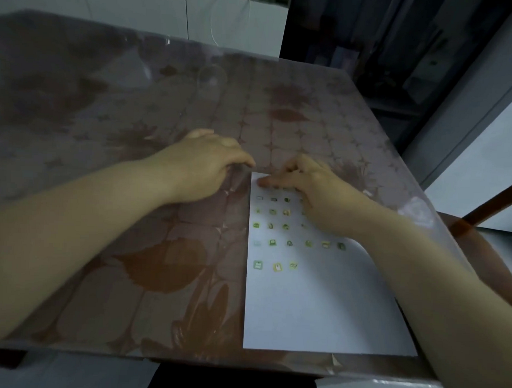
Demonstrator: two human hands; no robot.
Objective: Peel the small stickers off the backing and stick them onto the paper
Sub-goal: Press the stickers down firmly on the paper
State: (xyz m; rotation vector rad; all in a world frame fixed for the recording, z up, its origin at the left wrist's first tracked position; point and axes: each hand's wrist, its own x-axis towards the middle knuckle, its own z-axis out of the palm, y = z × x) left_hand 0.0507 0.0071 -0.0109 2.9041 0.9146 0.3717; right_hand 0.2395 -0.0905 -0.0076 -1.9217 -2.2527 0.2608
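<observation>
A white paper (318,297) lies on the table's front right, with several small green and yellow stickers (272,242) stuck on it in rows. My right hand (313,193) rests flat over the paper's far end. Its thumb tip presses down near the top left corner, and it covers some stickers. My left hand (206,166) sits just left of the paper, fingers curled and thumb against fingertips. It pinches what looks like a clear sticker backing (236,183), which is faint and glossy against the tablecloth.
The table (136,102) carries a brown floral cloth under a clear plastic cover. Its front edge is close to me, and its right edge runs beside the paper. A wooden chair (485,228) stands at the right. White cabinets and a dark doorway lie beyond.
</observation>
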